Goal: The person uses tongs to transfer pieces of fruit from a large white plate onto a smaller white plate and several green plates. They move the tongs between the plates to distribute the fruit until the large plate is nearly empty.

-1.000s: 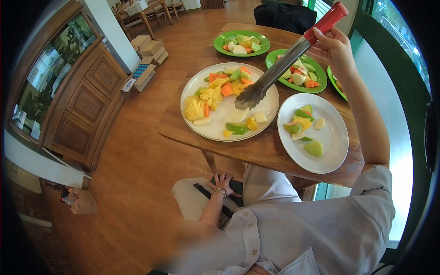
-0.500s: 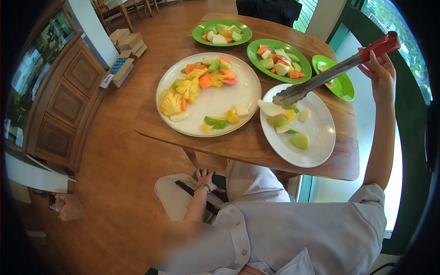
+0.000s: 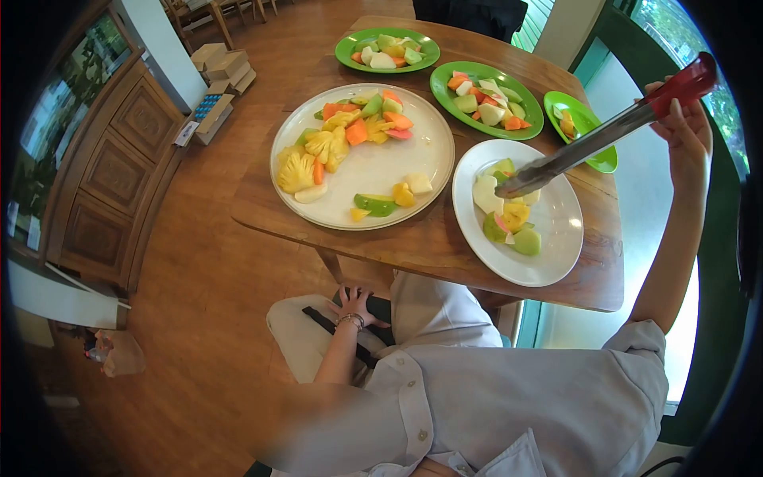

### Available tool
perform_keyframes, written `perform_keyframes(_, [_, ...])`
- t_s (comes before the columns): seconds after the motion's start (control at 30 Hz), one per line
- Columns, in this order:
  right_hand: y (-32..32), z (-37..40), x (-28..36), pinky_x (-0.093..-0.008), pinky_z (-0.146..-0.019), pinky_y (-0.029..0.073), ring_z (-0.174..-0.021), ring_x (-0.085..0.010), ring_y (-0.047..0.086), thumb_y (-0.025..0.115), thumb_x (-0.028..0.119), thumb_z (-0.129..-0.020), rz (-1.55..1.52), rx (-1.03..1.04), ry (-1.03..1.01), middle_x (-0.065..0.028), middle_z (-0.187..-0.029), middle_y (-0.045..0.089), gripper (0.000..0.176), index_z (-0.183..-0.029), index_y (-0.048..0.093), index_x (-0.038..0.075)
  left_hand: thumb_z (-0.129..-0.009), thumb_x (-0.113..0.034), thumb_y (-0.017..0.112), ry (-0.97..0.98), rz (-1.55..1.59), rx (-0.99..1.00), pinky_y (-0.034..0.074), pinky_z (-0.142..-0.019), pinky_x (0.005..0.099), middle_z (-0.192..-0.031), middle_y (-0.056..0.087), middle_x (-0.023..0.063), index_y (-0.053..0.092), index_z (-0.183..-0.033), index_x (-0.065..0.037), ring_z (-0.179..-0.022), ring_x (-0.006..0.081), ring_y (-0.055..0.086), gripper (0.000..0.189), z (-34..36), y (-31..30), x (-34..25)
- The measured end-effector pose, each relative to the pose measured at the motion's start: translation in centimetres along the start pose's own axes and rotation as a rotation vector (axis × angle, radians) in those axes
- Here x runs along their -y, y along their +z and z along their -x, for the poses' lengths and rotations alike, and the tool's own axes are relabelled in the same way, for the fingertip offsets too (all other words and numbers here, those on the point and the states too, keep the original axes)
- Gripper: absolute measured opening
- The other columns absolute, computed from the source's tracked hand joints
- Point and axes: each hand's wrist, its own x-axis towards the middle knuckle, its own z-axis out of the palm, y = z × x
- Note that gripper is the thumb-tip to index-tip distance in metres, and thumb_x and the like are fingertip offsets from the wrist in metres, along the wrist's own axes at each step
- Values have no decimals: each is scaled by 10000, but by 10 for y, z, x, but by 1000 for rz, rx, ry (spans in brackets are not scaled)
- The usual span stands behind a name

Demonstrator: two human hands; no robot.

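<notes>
Tongs (image 3: 596,143) sit gripped in our right hand (image 3: 688,131), tips over the white plate (image 3: 559,248). Our left hand (image 3: 355,304) lies spread on our lap (image 3: 302,343).

Slanted red-handled tongs (image 3: 600,137) over white plate (image 3: 561,232)

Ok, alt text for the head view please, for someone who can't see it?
The right hand holds red-handled tongs, tips over cut fruit on a small white plate; the left hand rests on the lap. A larger plate of fruit and three green plates share the wooden table.
</notes>
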Motion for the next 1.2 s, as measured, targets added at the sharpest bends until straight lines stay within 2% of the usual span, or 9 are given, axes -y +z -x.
perform_keyframes(0.07, [3,-3,5,-298,-781,452,-892,-196,559,437,155,-826,-69,31,-60,-147,-985,543,290,-1059,435,-18,-271,-585,713,9,-2,-6,-13,-878,650,-1327,168,-3,371,-1179,-281,-1238,293,-19,1017,1,-1,0])
perform_keyframes(0.27, [64,-10,17,-316,-787,445,-926,-223,541,431,163,-819,-194,-112,31,-149,-1069,501,351,-1113,410,-27,-324,-545,722,-31,-17,68,-14,-915,622,-1338,145,-5,317,-1224,-268,-1251,248,-42,1025,12,-16,-10])
perform_keyframes(0.43, [127,-15,61,-225,-594,486,-689,-158,575,606,126,-716,-165,-91,99,-112,-847,537,348,-970,418,-20,-323,-536,726,-20,-20,54,-18,-916,620,-1337,147,-9,324,-1222,-263,-1252,242,-50,1023,12,-14,-8])
perform_keyframes(0.47, [142,-15,59,-229,-567,493,-660,-161,584,633,177,-689,-103,-142,-35,-129,-832,544,378,-928,452,-53,-322,-536,726,-22,-15,56,-19,-917,619,-1337,148,-10,323,-1223,-261,-1252,240,-52,1024,13,-15,-9])
perform_keyframes(0.6, [157,-14,64,-287,-594,514,-710,-195,586,627,147,-691,-78,-46,-75,-149,-816,531,404,-957,435,-89,-322,-541,724,-18,-17,56,-23,-915,620,-1339,141,-15,319,-1223,-266,-1252,237,-56,1025,11,-12,-8])
perform_keyframes(0.8, [158,-13,73,-285,-599,521,-702,-212,587,610,101,-698,-15,30,-111,-163,-810,525,368,-953,434,-99,-322,-557,717,-10,-20,67,-29,-908,628,-1343,131,-21,317,-1222,-276,-1252,237,-53,1024,11,-13,-8])
perform_keyframes(1.03, [162,-10,75,-288,-597,521,-705,-212,586,605,86,-703,-69,10,-113,-159,-810,533,350,-953,440,-96,-330,-558,714,-13,-23,55,-25,-911,626,-1346,125,-25,314,-1222,-290,-1253,235,-46,1014,10,-11,-7])
perform_keyframes(1.13, [168,-9,78,-272,-583,517,-696,-202,586,606,89,-705,69,-82,-49,-157,-802,543,343,-946,448,-97,-331,-556,715,-20,-35,62,-20,-912,626,-1345,129,-29,313,-1223,-290,-1253,233,-42,1014,11,-12,-9])
perform_keyframes(1.2, [171,-5,75,-258,-564,510,-686,-190,585,611,87,-701,282,-77,-273,-154,-788,552,335,-935,456,-94,-331,-556,715,-18,-40,59,-19,-912,626,-1345,130,-31,313,-1222,-291,-1254,232,-39,1013,10,-11,-8])
